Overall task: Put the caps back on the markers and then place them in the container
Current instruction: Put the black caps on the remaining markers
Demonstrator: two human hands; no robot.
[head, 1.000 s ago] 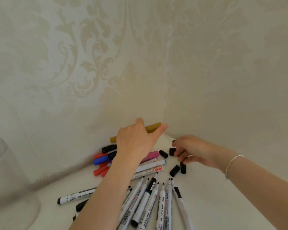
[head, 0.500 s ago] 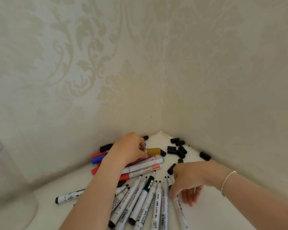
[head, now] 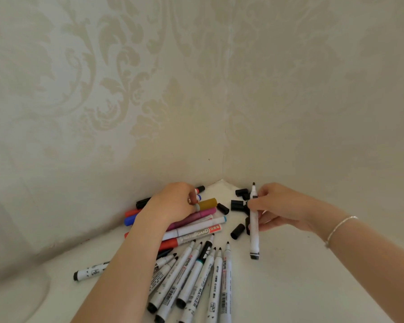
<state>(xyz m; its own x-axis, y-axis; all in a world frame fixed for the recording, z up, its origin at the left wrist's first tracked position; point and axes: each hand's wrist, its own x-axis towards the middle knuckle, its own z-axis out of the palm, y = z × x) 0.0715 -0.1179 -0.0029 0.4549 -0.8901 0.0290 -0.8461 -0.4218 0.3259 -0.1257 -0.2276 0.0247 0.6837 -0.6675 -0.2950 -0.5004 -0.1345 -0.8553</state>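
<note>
Markers: one uncapped white marker point(head: 254, 226) is pinched upright-ish by the right hand point(head: 280, 207); a gold-capped marker point(head: 208, 203) is gripped by the left hand point(head: 173, 202).

Two walls point(head: 103, 89) meet in a corner seam point(head: 226, 113), cream damask wallpaper on both. White tabletop point(head: 301, 276) runs into the corner below the seam. Soft, even light, faint shadows.

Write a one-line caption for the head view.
Right hand lifts an uncapped white marker beside loose black caps; left hand rests on the colored marker pile.
</note>
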